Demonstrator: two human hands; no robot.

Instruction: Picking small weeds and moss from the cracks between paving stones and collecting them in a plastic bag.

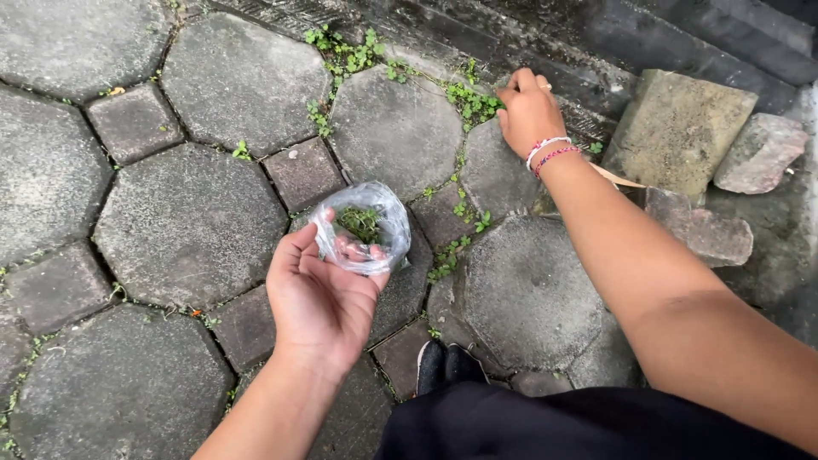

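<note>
My left hand (319,294) is palm up and holds a small clear plastic bag (365,226) by its rim. A little clump of green weeds lies inside the bag. My right hand (528,109) reaches forward with the fingers pinched down on small green weeds (474,102) growing in the joint between paving stones. Thin red and white bracelets (548,151) circle that wrist. The fingertips are hidden behind the hand.
Grey octagonal and square paving stones (192,221) cover the ground, with more weeds (345,53) in the joints. Loose stone blocks (677,128) lie at the right. A dark raised edge runs along the top. My dark shoe (447,366) shows below.
</note>
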